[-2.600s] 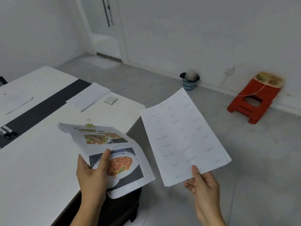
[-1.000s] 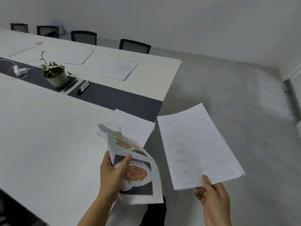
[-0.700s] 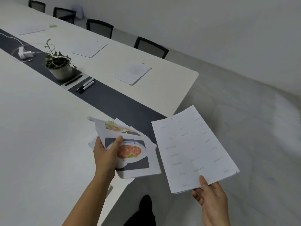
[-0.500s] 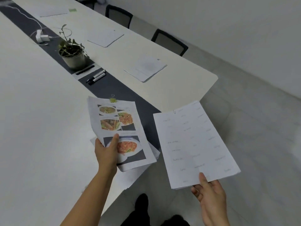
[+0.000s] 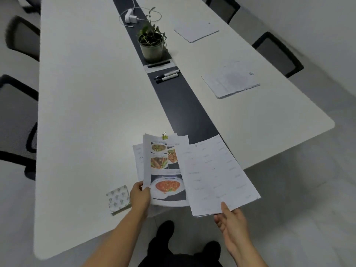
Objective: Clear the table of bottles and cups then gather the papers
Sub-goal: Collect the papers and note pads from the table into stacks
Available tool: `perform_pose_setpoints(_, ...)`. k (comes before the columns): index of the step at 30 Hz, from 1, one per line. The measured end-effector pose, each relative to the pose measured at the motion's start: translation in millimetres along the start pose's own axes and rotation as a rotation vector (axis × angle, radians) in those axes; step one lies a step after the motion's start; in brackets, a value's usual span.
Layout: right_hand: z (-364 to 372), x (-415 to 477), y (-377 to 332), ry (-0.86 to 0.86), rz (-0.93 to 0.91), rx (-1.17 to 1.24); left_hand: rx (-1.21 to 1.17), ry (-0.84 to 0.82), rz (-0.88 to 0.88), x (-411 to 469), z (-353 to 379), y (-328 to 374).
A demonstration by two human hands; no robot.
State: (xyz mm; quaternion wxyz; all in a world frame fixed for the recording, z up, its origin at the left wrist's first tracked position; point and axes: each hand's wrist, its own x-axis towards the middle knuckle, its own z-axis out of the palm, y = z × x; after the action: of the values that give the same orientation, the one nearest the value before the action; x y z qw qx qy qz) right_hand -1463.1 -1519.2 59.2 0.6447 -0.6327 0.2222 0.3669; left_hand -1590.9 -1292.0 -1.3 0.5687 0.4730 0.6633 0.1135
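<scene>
My left hand (image 5: 140, 197) grips the clipped photo sheets (image 5: 163, 170) at their lower left edge, fingers curled round the paper. My right hand (image 5: 232, 220) pinches the printed text stack (image 5: 213, 174) at its bottom edge, thumb on top. The text stack overlaps the photo sheets' right side, both over the near end of the table (image 5: 86, 93). Two more paper stacks (image 5: 231, 79) (image 5: 196, 29) lie on the table's right half. A potted plant (image 5: 152, 45) and markers (image 5: 167, 75) sit on the dark strip (image 5: 183, 105).
</scene>
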Motion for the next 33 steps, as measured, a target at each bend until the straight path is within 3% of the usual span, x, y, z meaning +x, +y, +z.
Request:
perform_pose_setpoints(5, 14.3, 14.0, -3.4, -0.046, 0.039, -0.037, -0.103, 0.007, -0.035, -0.8, -11.3, -26.7)
perform_pose_setpoints(9, 29.6, 18.6, -0.2, -0.047, 0.075, -0.054, 0.028, 0.077, -0.043, 9.3, -18.5, -42.7)
perform_pose_setpoints(13, 50.5, 19.0, 0.5, -0.064, 0.066, -0.034, 0.216, 0.02, 0.015, 13.6, -20.3, -35.6)
perform_pose_setpoints(22, 132.9, 10.9, 17.6, -0.285, 0.111, 0.005, 0.311, -0.015, 0.046, 25.9, -38.8, -34.0)
perform_pose_setpoints(27, 135.0, 18.3, 27.5, -0.194, 0.077, -0.011, 0.384, 0.035, 0.116, 34.1, -31.5, -26.6)
perform_pose_setpoints(33, 88.3, 35.8, 16.9, 0.021, 0.054, -0.039, 0.456, 0.084, 0.109, 42.0, -15.0, -14.4)
